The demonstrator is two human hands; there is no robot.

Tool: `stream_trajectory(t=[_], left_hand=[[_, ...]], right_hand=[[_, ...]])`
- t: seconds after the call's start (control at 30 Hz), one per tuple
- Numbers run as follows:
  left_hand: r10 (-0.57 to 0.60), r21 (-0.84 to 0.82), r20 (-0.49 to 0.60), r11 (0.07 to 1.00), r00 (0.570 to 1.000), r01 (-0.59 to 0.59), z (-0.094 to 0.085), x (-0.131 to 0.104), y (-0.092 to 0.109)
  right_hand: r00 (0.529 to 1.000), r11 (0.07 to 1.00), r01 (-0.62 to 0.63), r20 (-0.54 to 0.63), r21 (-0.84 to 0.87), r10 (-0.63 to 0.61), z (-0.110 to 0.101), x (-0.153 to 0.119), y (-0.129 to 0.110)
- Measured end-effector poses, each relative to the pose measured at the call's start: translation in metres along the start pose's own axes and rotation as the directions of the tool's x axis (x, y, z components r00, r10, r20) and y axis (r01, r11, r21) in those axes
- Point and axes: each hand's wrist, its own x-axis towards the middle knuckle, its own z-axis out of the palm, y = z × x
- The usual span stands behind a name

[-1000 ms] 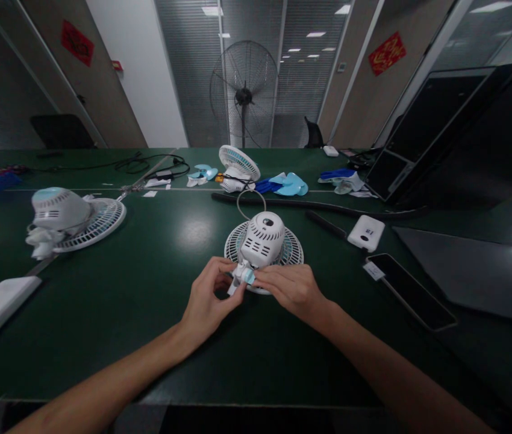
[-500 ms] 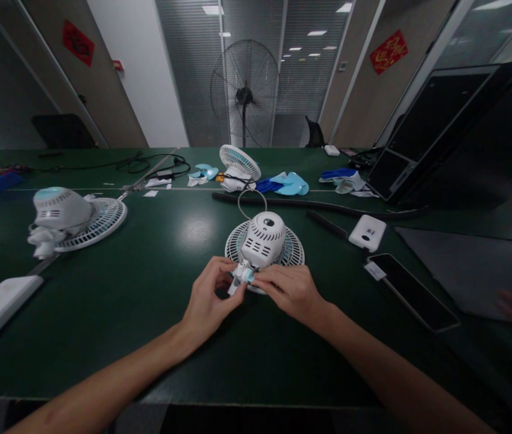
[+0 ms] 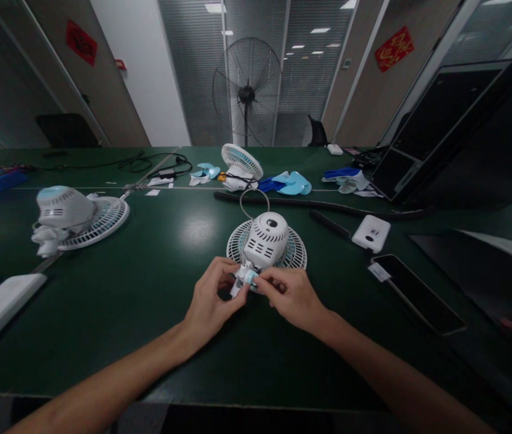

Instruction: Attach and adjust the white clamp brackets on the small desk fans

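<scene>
The digits 2 and 1 can be made out on the white power bank [image 3: 371,234]; characters on the left red sign [image 3: 81,42] and right red sign [image 3: 394,49] cannot be clearly read.

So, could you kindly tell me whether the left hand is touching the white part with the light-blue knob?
Touching: the head view shows the left hand pinching the white part between its thumb and forefinger.

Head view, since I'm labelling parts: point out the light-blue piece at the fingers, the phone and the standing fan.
Light-blue piece [image 3: 250,277], head view, its visible side.
Phone [image 3: 418,295], head view, its dark screen.
Standing fan [image 3: 246,94], head view, its central hub.
</scene>
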Motion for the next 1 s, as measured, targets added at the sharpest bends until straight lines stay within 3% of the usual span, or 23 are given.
stream_trajectory(t=[0.17, 0.4, 0.63, 0.77, 0.83, 0.87, 0.93, 1.0], left_hand=[[0.015, 0.014, 0.003, 1.000, 1.000, -0.015, -0.001, 0.000, 0.001], [0.020, 0.025, 0.001, 0.999, 1.000, -0.020, 0.001, -0.001, 0.000], [0.020, 0.035, 0.004, 0.999, 1.000, -0.020, 0.002, -0.001, -0.001], [0.024, 0.048, -0.011, 0.999, 1.000, -0.023, 0.002, -0.001, -0.001], [0.021, 0.038, -0.009, 0.999, 1.000, -0.021, 0.001, -0.001, -0.001], [0.017, 0.030, -0.006, 0.999, 1.000, -0.016, 0.001, -0.001, -0.001], [0.007, 0.015, -0.004, 1.000, 1.000, -0.007, 0.001, -0.001, -0.001], [0.007, 0.010, -0.007, 1.000, 1.000, -0.007, 0.001, -0.001, -0.001]], right_hand=[[0.983, 0.983, -0.152, 0.115, 0.105, 0.140, -0.002, 0.000, -0.006], [0.929, 0.888, -0.353, 0.220, 0.293, 0.297, -0.001, 0.000, -0.005], [0.839, 0.705, -0.536, 0.387, 0.465, 0.382, -0.004, 0.006, -0.005], [0.776, 0.651, -0.616, 0.486, 0.445, 0.402, -0.007, 0.008, -0.004], [0.788, 0.734, -0.582, 0.464, 0.350, 0.404, -0.009, 0.007, -0.003], [0.829, 0.815, -0.514, 0.399, 0.269, 0.391, -0.011, 0.005, -0.003], [0.944, 0.962, -0.271, 0.198, 0.014, 0.263, -0.014, 0.002, -0.002], [0.996, 0.962, -0.009, 0.082, -0.272, 0.032, -0.017, -0.002, 0.000]])
